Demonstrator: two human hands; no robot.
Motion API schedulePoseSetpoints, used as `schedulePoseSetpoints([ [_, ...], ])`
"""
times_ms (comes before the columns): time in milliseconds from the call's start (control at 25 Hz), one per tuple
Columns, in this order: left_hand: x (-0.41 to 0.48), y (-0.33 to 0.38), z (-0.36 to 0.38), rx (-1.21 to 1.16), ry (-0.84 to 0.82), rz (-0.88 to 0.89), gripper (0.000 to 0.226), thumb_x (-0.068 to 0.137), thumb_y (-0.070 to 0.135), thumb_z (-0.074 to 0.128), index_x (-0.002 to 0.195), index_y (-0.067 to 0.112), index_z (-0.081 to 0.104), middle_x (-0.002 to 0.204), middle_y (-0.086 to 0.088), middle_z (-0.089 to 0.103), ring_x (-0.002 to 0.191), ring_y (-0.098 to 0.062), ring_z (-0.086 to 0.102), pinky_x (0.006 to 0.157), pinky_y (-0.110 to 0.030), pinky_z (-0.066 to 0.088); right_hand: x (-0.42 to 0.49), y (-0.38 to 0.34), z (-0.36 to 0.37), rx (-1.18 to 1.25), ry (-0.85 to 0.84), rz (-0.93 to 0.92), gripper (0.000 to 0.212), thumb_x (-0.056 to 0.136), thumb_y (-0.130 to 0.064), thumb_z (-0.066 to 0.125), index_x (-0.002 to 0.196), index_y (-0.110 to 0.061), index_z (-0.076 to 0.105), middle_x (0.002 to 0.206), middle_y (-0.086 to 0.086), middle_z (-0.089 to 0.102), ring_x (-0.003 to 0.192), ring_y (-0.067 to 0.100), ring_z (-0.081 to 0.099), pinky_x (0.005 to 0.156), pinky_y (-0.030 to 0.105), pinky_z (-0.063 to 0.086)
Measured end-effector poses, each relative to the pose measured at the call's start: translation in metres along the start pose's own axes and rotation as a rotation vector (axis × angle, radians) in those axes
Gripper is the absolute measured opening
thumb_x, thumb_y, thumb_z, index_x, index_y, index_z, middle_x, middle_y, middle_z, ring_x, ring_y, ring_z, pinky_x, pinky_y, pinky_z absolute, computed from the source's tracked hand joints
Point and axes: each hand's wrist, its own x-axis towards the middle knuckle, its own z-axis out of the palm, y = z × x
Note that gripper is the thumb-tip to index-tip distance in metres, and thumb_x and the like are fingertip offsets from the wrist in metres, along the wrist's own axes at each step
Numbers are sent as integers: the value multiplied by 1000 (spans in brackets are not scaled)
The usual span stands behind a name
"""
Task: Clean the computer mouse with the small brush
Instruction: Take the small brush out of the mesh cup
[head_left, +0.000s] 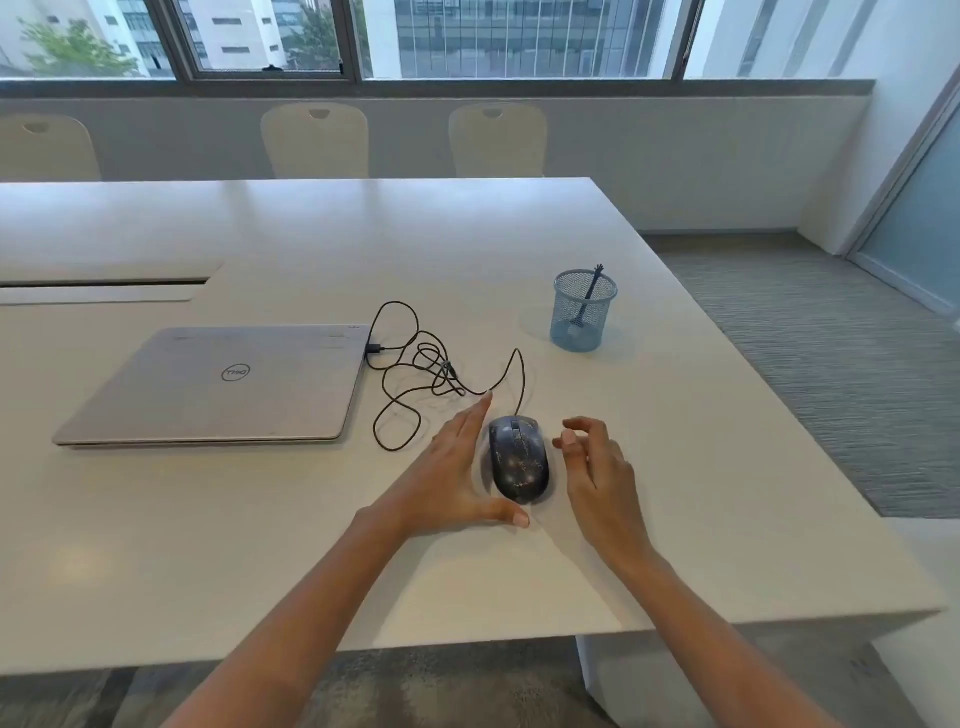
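1. The dark speckled computer mouse (519, 460) lies on the white table (208, 545), toward its near right part, with the scroll wheel end pointing to the far side.
2. The left hand (452, 478) lies along the mouse's left side with its fingers straight and close together, pointing far. The thumb is stretched out to the right, round the mouse's near end. It holds nothing, and I cannot tell whether palm or thumb actually touches the mouse.
3. The right hand (597, 467) hovers just right of the mouse. Its fingers are loosely curled, with the fingertips turned toward the mouse, and nothing is in its grasp.
4. The small brush (589, 293) stands tilted in a light blue mesh pen cup (582, 317), with its dark handle sticking out above the rim. The cup stands on the table far and right of the mouse, well apart from both hands.
5. The mouse's black cable (410, 364) runs from its far end in loose loops to the left and plugs into the right edge of a closed silver Dell laptop (218, 384), which lies flat on the table left of the mouse.
6. Pale chairs (317, 140) stand along the table's far side, below a row of windows (260, 36).
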Motion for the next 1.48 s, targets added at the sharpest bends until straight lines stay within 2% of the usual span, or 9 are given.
schedulePoseSetpoints([
  [160,6,0,1,12,-24,0,143,57,74,81,159,23,-5,167,2,10,151,-14,12,121,-32,16,0,1,-1,23,20,29,17,103,-25,42,113,-15,52,107,10,69,97,24,62,70,15,41],
  [360,9,-1,2,2,-29,12,142,57,75,81,159,24,-4,163,2,23,148,-15,22,118,-32,23,1,4,0,56,26,13,15,103,-25,43,110,-15,52,104,9,71,92,21,64,67,2,40],
  [600,11,-2,4,-18,-26,6,141,56,78,79,159,29,-3,159,6,31,142,-12,29,109,-23,24,0,4,0,79,15,-1,4,103,-23,44,104,-24,48,98,6,74,86,19,67,66,6,41],
  [760,12,-3,6,-15,-4,6,138,56,80,77,158,32,-2,157,8,33,141,-12,32,110,-25,26,-1,3,0,75,19,-25,4,103,-22,44,103,-25,46,94,5,75,80,15,65,63,3,40],
  [960,11,-4,8,-23,26,23,134,56,81,76,156,36,0,158,10,32,140,-7,30,109,-22,24,-2,2,0,75,13,-11,4,103,-24,44,103,-25,47,92,3,75,81,15,67,67,18,47],
  [1120,12,-4,7,-20,78,58,131,58,81,75,157,33,5,156,14,31,133,7,26,107,-18,22,2,2,0,131,44,42,7,102,-26,45,97,-28,49,89,-5,75,81,5,68,66,9,46],
  [1320,12,-5,3,-50,101,72,124,63,73,79,157,32,8,154,23,23,134,12,20,102,2,9,43,-7,-13,154,122,100,2,97,-28,58,95,-27,58,85,-8,76,79,11,70,67,18,50],
  [1400,13,-4,2,-71,111,69,123,63,71,80,157,31,10,155,23,23,137,8,23,104,1,10,72,-14,-21,92,184,48,4,94,-23,64,94,-20,65,84,-5,74,77,14,68,70,27,51],
  [1480,15,-3,1,-90,116,74,123,63,71,79,157,31,10,157,22,24,140,5,25,109,-8,16,106,-21,-29,24,237,-21,8,91,-20,67,95,-14,70,85,0,74,76,15,65,71,27,48],
])
